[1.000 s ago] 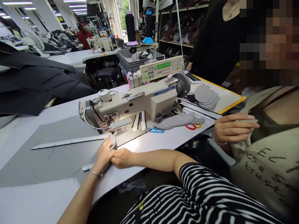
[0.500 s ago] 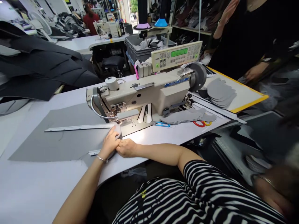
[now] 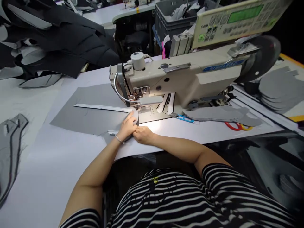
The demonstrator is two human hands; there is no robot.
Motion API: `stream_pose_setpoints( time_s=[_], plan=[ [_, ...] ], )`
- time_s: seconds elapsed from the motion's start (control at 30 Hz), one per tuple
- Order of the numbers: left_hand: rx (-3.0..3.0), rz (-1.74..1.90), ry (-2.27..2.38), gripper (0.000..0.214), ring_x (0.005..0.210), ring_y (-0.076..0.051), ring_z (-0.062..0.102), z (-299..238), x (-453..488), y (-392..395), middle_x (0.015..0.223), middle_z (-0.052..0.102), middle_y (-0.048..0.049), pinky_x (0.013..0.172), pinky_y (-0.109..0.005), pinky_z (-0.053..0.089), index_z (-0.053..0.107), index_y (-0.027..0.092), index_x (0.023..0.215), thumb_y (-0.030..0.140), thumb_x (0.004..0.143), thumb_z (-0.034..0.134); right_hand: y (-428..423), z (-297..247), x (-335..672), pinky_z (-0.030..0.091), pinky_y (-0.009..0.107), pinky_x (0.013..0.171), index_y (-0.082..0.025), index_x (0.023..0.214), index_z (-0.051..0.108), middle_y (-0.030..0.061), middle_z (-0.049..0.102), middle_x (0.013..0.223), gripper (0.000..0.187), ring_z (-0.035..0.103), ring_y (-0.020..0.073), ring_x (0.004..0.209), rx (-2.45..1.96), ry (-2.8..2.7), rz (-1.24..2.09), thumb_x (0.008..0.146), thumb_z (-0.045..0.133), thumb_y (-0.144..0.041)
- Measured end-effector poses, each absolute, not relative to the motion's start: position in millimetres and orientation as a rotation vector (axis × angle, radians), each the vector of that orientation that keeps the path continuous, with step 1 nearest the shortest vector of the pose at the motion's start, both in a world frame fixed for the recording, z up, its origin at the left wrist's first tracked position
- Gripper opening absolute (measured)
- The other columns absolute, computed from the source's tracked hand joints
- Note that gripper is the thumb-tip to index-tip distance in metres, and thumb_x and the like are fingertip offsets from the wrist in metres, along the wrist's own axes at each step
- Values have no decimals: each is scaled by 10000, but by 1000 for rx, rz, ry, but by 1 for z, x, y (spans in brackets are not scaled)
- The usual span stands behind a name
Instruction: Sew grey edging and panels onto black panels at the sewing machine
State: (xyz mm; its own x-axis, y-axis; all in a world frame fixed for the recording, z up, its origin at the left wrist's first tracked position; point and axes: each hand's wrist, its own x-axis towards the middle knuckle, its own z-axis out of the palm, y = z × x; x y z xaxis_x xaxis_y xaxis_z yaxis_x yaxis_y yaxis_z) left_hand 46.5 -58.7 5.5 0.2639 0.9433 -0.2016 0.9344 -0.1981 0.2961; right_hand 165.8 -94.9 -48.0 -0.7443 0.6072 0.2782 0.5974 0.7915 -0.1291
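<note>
Near desk edge, left hand (image 3: 127, 126) and right hand (image 3: 142, 134) meet, fingers pressed on curved end of gray fabric panel (image 3: 95, 120). Grip together; whether pinching, cannot tell. Panel lies on white desk (image 3: 59, 164), end beside sewing machine foot (image 3: 137, 106), metal strip (image 3: 102, 108) along it. Right: blue snips (image 3: 185, 119), red-handled scissors (image 3: 234, 126), gray cut pieces (image 3: 220, 114). Far: control panel (image 3: 244, 15), gray crate (image 3: 175, 19). Step seems to be feeding panel end toward foot; next move calls for steady guiding along strip.
</note>
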Motion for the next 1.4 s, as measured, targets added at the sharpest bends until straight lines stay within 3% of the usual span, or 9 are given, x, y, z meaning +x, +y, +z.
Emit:
stream_pose_setpoints(
  time_s=[0.63,0.83,1.2,1.4],
  plan=[
    [2213,70,1713,299,1116,-279,626,-6,46,-61,1513,378,-42,981,-375,510,666,205,977,144,743,491,-98,-48,169,436,291,527,-132,785,631,83,658,763,217,609,200,762,-934,-2720,3,858,427,-126],
    [2203,131,1705,288,1144,-272,611,-10,44,-61,1509,387,-15,978,-360,510,667,223,951,152,724,504,-100,-43,169,448,288,556,-128,801,624,96,659,788,204,600,192,768,-946,-2728,29,864,430,-130],
    [2180,49,1702,307,1090,-256,638,6,50,-63,1523,360,-53,1010,-364,492,652,187,1007,137,748,497,-97,-44,170,465,288,586,-108,803,655,115,663,787,227,592,193,767,-929,-2722,41,861,435,-99],
    [2162,56,1717,312,1185,-267,585,10,50,-62,1522,363,-45,1044,-360,465,660,192,1014,133,744,516,-95,-43,168,461,297,633,-93,824,660,138,658,800,251,582,204,798,-930,-2726,76,872,414,-81]
  ],
)
